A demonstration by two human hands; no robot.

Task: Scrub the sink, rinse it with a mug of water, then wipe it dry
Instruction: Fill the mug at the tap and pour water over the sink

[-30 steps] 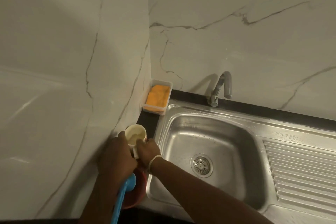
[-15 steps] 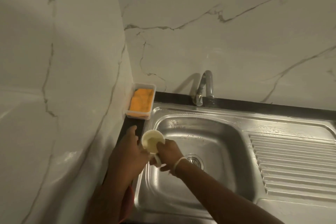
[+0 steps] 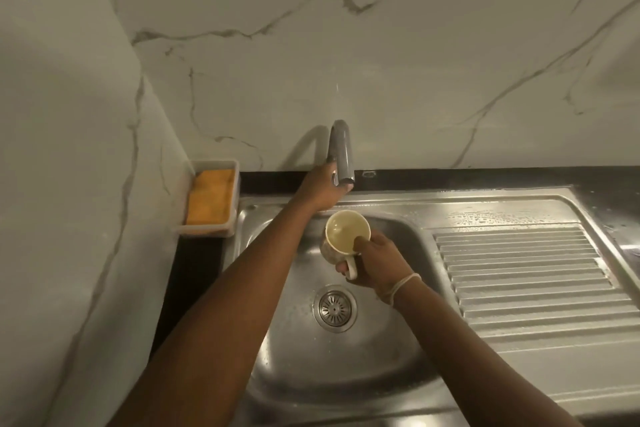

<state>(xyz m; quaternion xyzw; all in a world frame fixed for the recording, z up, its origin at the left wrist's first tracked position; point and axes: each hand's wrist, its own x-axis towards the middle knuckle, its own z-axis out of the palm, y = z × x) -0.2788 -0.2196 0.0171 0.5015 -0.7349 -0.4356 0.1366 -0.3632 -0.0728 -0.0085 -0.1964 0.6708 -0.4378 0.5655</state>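
A steel sink (image 3: 346, 367) with a round drain (image 3: 334, 308) fills the lower middle. My right hand (image 3: 375, 262) holds a cream mug (image 3: 343, 236) by its handle, thumb on the rim, over the back of the basin just below the tap's spout. The mug's mouth faces up and looks empty. My left hand (image 3: 320, 189) reaches to the base of the grey tap (image 3: 341, 152) and is closed around it; its fingers are hidden behind the spout.
A clear plastic tray (image 3: 232, 198) with an orange sponge (image 3: 209, 198) sits in the back left corner by the marble wall. A ribbed, wet draining board (image 3: 526, 284) lies to the right. A black counter strip (image 3: 485, 177) runs behind the sink.
My right hand carried the mug from the left counter edge to under the tap. My left hand let go of the mug and reached up to the tap's base.
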